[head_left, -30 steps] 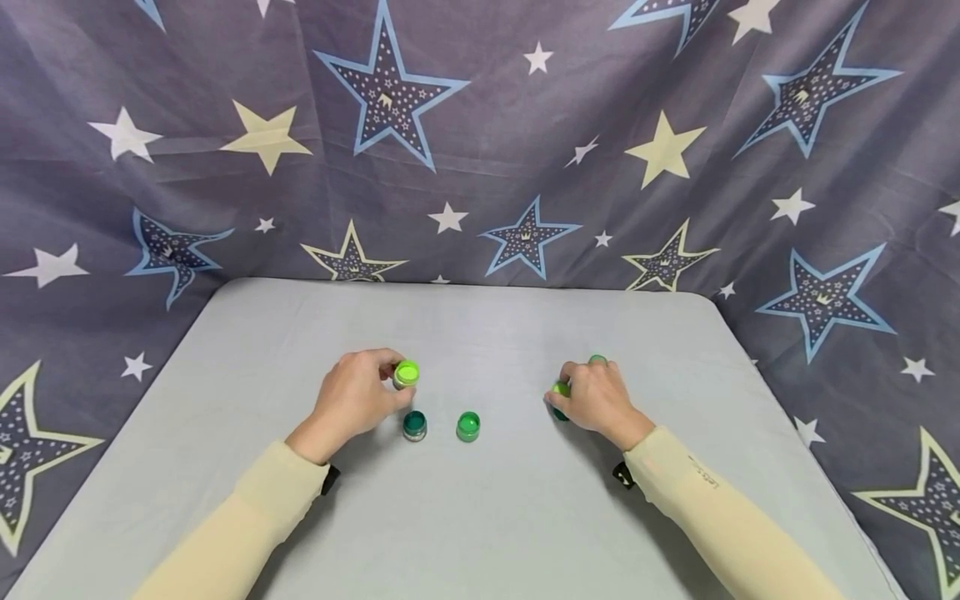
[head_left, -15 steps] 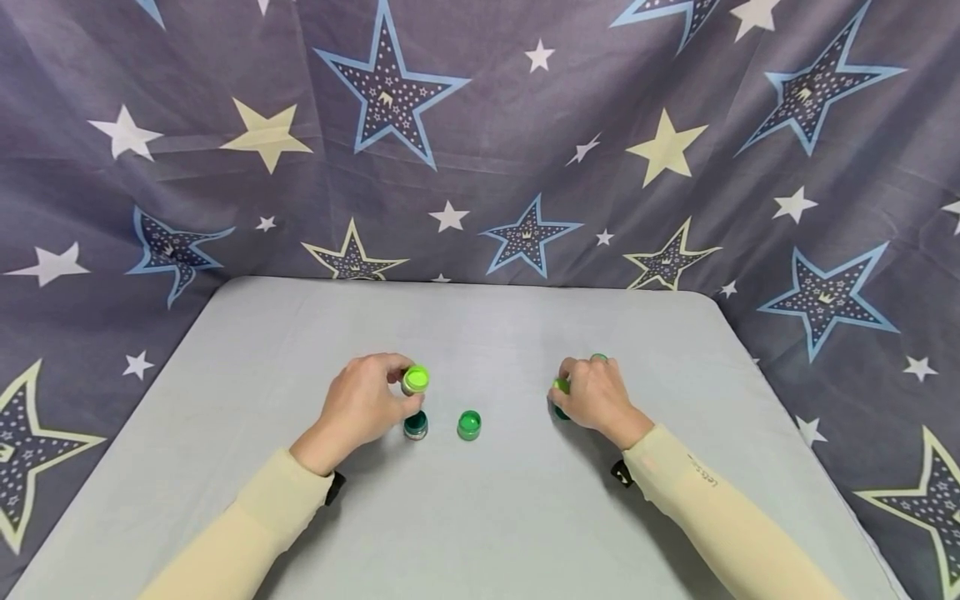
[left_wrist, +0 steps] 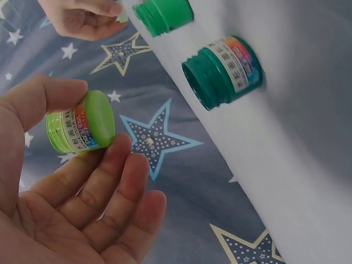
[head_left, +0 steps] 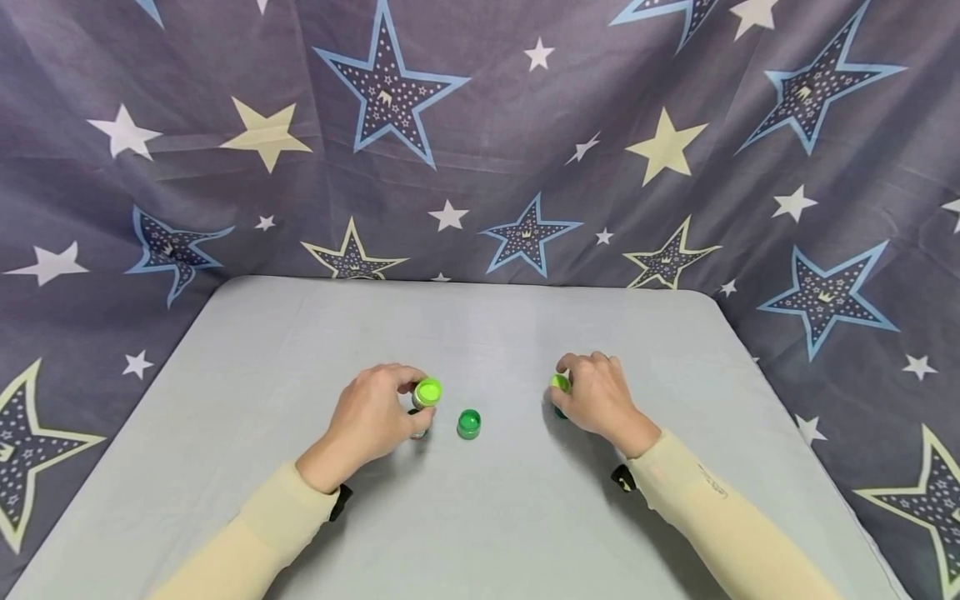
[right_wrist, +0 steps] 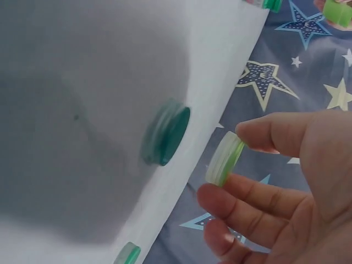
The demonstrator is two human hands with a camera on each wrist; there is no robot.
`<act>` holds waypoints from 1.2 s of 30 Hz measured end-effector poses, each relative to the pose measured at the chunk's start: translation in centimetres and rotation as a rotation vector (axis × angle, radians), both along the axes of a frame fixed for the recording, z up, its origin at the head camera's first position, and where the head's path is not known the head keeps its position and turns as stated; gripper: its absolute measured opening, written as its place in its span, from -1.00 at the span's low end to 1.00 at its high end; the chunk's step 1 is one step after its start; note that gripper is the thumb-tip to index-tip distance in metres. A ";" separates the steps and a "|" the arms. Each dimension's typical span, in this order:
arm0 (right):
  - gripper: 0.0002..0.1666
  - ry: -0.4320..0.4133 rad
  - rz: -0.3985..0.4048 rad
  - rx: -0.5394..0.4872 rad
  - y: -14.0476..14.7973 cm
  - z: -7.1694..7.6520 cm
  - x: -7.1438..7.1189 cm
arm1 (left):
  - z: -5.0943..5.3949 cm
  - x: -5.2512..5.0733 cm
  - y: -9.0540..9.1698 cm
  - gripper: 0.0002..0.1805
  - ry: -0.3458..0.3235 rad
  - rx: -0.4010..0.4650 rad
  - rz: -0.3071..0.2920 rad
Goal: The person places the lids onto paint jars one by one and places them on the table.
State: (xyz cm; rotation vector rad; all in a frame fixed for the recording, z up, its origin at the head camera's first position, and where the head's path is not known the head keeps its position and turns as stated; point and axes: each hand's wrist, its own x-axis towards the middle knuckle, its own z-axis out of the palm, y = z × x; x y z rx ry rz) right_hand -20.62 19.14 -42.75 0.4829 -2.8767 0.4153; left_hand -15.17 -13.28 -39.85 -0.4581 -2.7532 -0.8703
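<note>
My left hand (head_left: 371, 417) (left_wrist: 88, 187) pinches a small light-green jar (head_left: 427, 392) (left_wrist: 69, 129) between thumb and fingers, off the table. Just under it stands a dark teal jar (head_left: 419, 427) (left_wrist: 206, 82), open at the top and partly covered by the hand in the head view. An open green jar (head_left: 468, 424) (left_wrist: 168, 14) stands to its right. My right hand (head_left: 598, 398) (right_wrist: 286, 192) grips a light-green lid (head_left: 560, 382) (right_wrist: 224, 159) by its rim, above a dark teal lid (head_left: 560, 412) (right_wrist: 168, 135) on the table.
Another green lid (right_wrist: 129, 253) lies at the bottom of the right wrist view; in the head view the right hand hides it. The pale table (head_left: 480, 517) ends at a dark curtain (head_left: 480, 125) printed with stars.
My left hand has carried the light-green jar to the right and slightly nearer, over the teal jar. My right hand has barely moved; the green lid behind it has gone from sight.
</note>
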 end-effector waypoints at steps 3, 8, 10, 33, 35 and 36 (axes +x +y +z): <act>-0.71 0.015 0.011 -0.024 0.0 0.1 0.4 | 0.0 0.4 0.2 -0.70 0.020 0.007 -0.013; -0.75 0.038 0.027 -0.052 -0.2 0.5 1.2 | 0.0 0.9 0.6 -0.70 0.040 0.016 -0.047; -0.75 0.047 0.033 -0.062 -0.2 0.7 1.5 | 0.0 1.1 0.8 -0.71 0.042 0.015 -0.061; -0.70 0.055 0.106 -0.153 -1.9 1.1 4.2 | -0.5 2.8 2.3 -0.71 0.012 -0.007 -0.088; -0.70 0.044 0.105 -0.158 -2.0 1.1 4.4 | -0.6 3.0 2.4 -0.71 0.006 -0.010 -0.090; -0.70 0.040 0.105 -0.161 -2.1 1.1 4.5 | -0.7 3.0 2.4 -0.70 0.002 -0.009 -0.092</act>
